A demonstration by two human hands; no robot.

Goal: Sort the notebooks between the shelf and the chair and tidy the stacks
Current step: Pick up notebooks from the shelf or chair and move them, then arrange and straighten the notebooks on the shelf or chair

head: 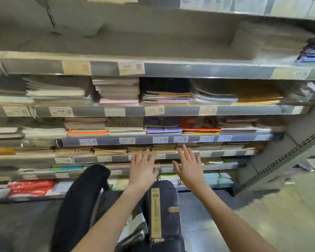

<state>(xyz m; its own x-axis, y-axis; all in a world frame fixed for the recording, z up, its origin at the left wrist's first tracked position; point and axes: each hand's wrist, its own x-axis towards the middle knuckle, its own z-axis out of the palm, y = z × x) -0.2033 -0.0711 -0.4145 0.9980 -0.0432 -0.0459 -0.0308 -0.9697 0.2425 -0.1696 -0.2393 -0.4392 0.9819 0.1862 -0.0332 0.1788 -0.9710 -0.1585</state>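
Notebooks point(109, 150) lie in flat stacks along the shelf point(189, 110) tiers, one dark stack point(162, 211) resting on the chair point(76, 206), while the left hand point(144, 170) and right hand point(188, 166), empty, fingers spread, reach side by side toward a lower tier, seemingly to square or lift a stack.

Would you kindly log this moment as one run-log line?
left hand: open, empty | right hand: open, empty | both reaching toward shelf | dark notebook stack on chair below

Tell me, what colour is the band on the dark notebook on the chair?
Gold or tan band, seen in the head view.
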